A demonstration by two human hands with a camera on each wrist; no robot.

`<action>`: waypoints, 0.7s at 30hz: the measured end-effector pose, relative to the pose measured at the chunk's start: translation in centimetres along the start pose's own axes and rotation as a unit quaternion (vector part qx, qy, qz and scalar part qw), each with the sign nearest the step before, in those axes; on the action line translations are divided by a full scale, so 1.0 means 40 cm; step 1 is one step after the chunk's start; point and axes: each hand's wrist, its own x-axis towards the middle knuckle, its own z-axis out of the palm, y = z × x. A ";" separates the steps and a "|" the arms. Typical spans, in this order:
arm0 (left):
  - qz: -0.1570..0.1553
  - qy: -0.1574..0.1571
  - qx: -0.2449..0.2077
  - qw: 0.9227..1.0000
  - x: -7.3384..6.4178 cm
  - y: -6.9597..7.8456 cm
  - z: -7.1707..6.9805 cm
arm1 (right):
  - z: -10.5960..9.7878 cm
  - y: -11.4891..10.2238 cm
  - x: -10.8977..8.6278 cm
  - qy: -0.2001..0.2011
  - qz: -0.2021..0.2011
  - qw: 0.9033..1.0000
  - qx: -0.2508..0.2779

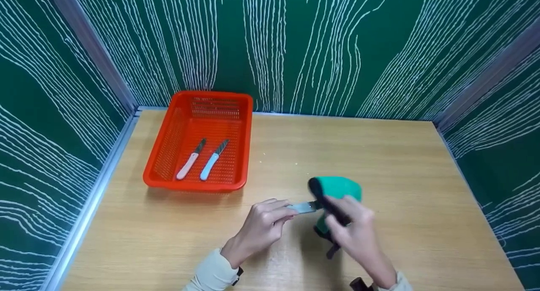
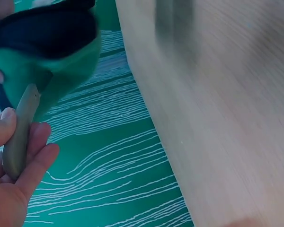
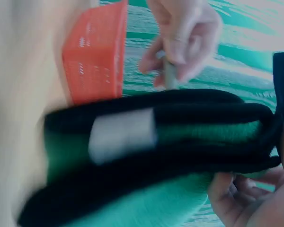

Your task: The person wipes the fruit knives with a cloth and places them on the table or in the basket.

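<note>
My left hand [image 1: 263,223] pinches the pale grey-green handle of a small knife [image 1: 301,208] between thumb and fingers. The blade points right, toward a green cloth pouch with black edging [image 1: 341,186], which overlaps most of it. My right hand [image 1: 356,227] grips this pouch by its black edge, above the table. In the left wrist view, the knife handle [image 2: 21,135] lies across the fingers with its far end against the green fabric. A white label [image 3: 123,135] and a black loop [image 3: 281,75] show on the pouch in the right wrist view, blurred.
A red plastic basket [image 1: 196,184] stands at the back left of the wooden table [image 1: 379,152]. Inside it lie a pink-handled knife [image 1: 185,166] and a blue-handled knife [image 1: 209,167]. Green panels with white wavy lines [image 1: 270,50] enclose the back and sides.
</note>
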 end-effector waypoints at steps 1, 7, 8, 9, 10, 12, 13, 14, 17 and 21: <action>0.012 0.006 0.006 1.000 -0.001 -0.001 0.000 | 0.011 0.003 -0.004 -0.013 -0.017 1.000 -0.004; 0.037 0.026 0.021 0.999 -0.012 -0.009 -0.003 | 0.048 0.020 -0.020 -0.034 -0.087 0.995 -0.034; 0.035 0.026 0.020 0.999 -0.013 -0.009 -0.003 | 0.049 0.021 -0.021 -0.035 -0.088 0.995 -0.036; 0.033 0.026 0.019 0.999 -0.015 -0.009 -0.003 | 0.049 0.023 -0.021 -0.037 -0.090 0.995 -0.039; 0.029 0.026 0.017 0.999 -0.016 -0.009 -0.002 | 0.049 0.025 -0.021 -0.039 -0.091 0.994 -0.043; 0.020 0.027 0.015 0.999 -0.018 -0.009 -0.002 | 0.046 0.027 -0.021 -0.046 -0.082 0.994 -0.047; 0.015 0.027 0.013 0.999 -0.019 -0.009 -0.002 | 0.044 0.029 -0.021 -0.048 -0.077 0.995 -0.051; 0.009 0.025 0.012 1.000 -0.020 -0.009 -0.003 | 0.041 0.032 -0.023 -0.051 -0.072 0.994 -0.059; -0.010 0.018 0.000 1.000 -0.024 -0.008 -0.004 | 0.031 0.047 -0.027 -0.052 -0.056 0.994 -0.079; -0.034 0.008 -0.010 0.999 -0.029 -0.008 -0.008 | 0.014 0.074 -0.033 -0.049 -0.047 0.991 -0.114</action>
